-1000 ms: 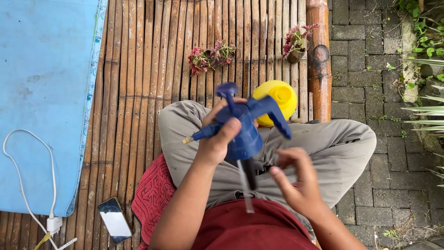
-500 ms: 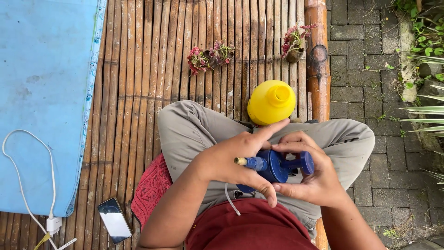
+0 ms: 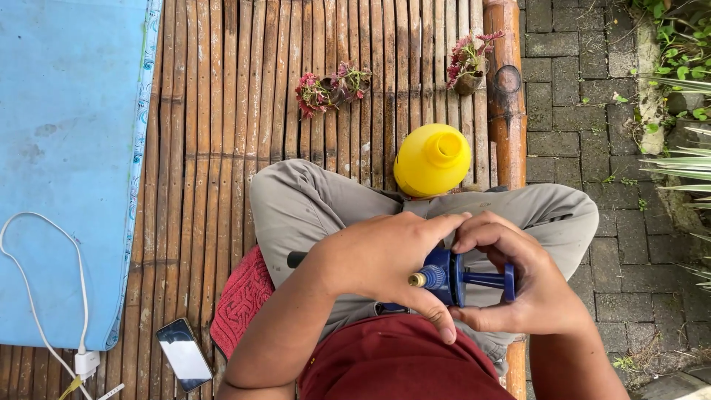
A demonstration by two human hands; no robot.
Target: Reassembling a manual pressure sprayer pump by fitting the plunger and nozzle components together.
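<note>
I sit cross-legged on a bamboo-slat floor (image 3: 222,133). Both hands hold a blue sprayer pump head (image 3: 453,277) over my lap. My left hand (image 3: 385,259) wraps over its body, thumb under the brass nozzle tip. My right hand (image 3: 526,285) grips the handle end from the right. A yellow sprayer bottle (image 3: 433,159) stands open-necked just beyond my knees, apart from both hands.
A blue mat (image 3: 67,148) covers the left side, with a white charger cable (image 3: 29,296) on it. A phone (image 3: 184,353) lies by a red cushion (image 3: 241,300). Small potted plants (image 3: 326,89) sit ahead. A thick bamboo pole (image 3: 507,89) edges the brick paving (image 3: 578,111).
The pump head has come down from in front of the bottle into my lap. My right hand has joined the left on it, and the yellow bottle is now uncovered.
</note>
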